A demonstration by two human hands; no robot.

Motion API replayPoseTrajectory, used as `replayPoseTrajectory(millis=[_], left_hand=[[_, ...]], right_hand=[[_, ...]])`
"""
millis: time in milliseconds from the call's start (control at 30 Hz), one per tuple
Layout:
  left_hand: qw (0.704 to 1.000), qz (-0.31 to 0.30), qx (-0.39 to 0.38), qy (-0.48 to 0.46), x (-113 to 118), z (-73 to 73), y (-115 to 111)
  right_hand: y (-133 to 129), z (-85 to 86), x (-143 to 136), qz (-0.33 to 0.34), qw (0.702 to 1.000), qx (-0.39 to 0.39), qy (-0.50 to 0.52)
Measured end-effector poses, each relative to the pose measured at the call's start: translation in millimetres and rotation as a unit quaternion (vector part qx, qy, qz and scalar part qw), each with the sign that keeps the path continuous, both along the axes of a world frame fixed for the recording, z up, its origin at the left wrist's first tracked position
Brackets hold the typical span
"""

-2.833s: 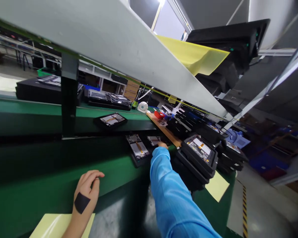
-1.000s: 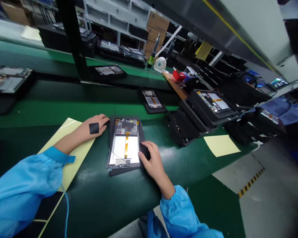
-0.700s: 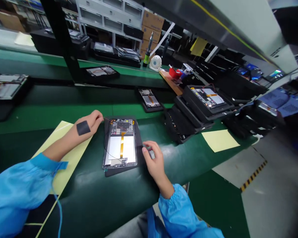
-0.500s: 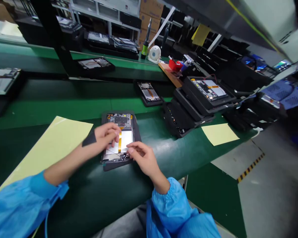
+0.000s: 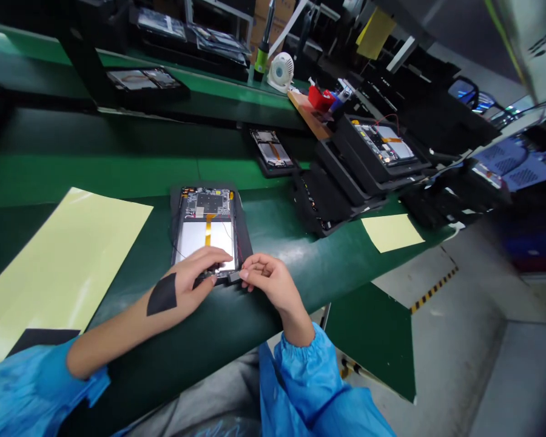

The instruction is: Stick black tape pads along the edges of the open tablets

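An opened tablet (image 5: 188,234) lies in a black foam tray (image 5: 244,233) on the green bench, its circuit board, silver battery and orange ribbon cable exposed. My left hand (image 5: 193,273) rests over the tablet's lower edge, thumb and fingers apart, with a black patch (image 5: 162,295) stuck on the back of its wrist. At the tablet's lower right corner, my right hand (image 5: 273,284) pinches a small dark rectangular part (image 5: 234,277) between thumb and fingers. Thin wires run along the tablet's sides.
Yellow sheets (image 5: 95,243) lie left and right on the bench. Stacked black trays (image 5: 341,182) with opened devices stand to the right. Another opened tablet (image 5: 273,150) sits farther back, near a small white fan (image 5: 281,71) and a red container (image 5: 320,98).
My left hand has moved down from the battery to the tablet's lower edge. The small dark part now shows in my right hand. The camera view has shifted.
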State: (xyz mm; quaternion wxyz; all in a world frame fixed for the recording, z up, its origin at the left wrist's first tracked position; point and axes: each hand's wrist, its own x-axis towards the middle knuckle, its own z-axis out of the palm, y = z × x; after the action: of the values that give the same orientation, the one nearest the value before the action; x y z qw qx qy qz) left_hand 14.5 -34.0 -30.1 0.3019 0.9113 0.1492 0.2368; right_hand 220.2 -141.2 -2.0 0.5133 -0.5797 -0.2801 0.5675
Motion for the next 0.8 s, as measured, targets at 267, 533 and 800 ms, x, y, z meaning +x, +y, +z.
replayPoseTrajectory(millis=[267,533,800], left_hand=[[0.975,-0.072,0.210,0.010,-4.3,-13.1,28.9],[0.980,-0.044,0.187,-0.046,-13.6,-16.6,41.1],[0.989,-0.066,0.114,-0.065,-14.5,-17.4,44.6]], right_hand=[[-5.4,-16.9,-5.5,-0.119,0.985,0.007,-0.122],[-1.4,-20.7,-33.5,-0.058,0.959,0.016,-0.278],[-0.5,-17.6,-49.1,-0.052,0.907,0.050,-0.414]])
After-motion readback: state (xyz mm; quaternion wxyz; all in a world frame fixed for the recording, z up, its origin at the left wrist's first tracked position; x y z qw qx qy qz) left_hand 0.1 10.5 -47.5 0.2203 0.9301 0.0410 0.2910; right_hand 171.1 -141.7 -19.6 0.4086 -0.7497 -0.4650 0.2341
